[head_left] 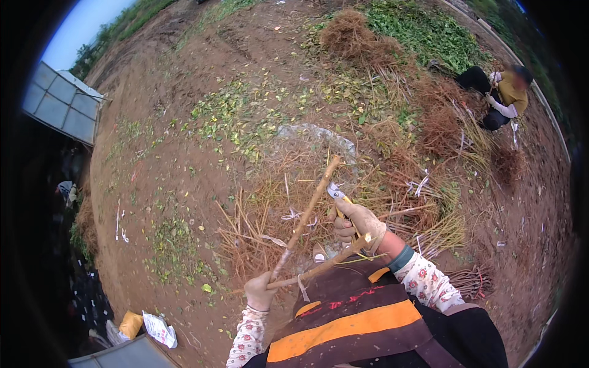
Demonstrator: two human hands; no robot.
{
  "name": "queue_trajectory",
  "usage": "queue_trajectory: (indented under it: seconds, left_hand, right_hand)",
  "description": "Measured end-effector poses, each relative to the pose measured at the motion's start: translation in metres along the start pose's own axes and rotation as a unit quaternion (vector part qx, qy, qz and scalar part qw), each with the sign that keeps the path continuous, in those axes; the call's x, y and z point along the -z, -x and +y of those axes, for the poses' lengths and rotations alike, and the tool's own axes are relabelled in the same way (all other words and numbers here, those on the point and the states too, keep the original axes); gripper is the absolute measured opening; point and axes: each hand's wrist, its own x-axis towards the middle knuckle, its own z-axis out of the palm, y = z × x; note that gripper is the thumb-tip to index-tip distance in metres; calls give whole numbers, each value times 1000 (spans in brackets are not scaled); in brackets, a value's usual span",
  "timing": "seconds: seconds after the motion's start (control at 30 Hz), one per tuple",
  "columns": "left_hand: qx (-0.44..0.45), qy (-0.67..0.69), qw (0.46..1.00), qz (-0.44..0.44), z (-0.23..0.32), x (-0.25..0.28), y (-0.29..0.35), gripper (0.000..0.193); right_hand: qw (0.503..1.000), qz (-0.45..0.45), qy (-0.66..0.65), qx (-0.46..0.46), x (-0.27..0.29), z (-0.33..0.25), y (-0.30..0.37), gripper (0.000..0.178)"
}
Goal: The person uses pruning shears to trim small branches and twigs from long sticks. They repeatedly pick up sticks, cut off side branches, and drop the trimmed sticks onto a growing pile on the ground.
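Observation:
Two bare woody stems meet in my left hand [261,291], which is closed round them at the low end. The longer stem [305,218] slants up and away; the other stem [322,267] runs to the right below my right hand. Whether they are one forked branch or two pieces, I cannot tell. My right hand [363,226], gloved, grips pruning shears [335,191], whose metal head lies just right of the longer stem. The shears' jaws are too small to read. Beneath both hands lies a heap of thin cut twigs [254,236].
Bundles of reddish roots and stems [438,122] lie at the right, some tied with white strips. Another person [506,95] sits beside them, holding something thin. Green leaves [423,34] are piled at the far right. Bags [161,330] stand at the lower left.

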Motion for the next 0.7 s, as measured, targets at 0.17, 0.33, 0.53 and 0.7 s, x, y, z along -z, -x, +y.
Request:
queue_trajectory:
  seconds: [0.17,0.33,0.53,0.7]
  left_hand:
    - [13,236,970,-50,-12,-8,-2,17]
    - [139,307,917,-216,-35,-10,10,23]
    - [192,514,790,-274,-34,-7,5,30]
    - [174,502,804,-268,-36,-14,4,32]
  right_hand:
    - [995,83,-6,62,-15,-8,1,44]
    - [987,5,38,157,0,-19,-7,43]
    - [996,43,66,43,13,-7,-3,46]
    - [996,-17,60,62,-17,1,-9,43]
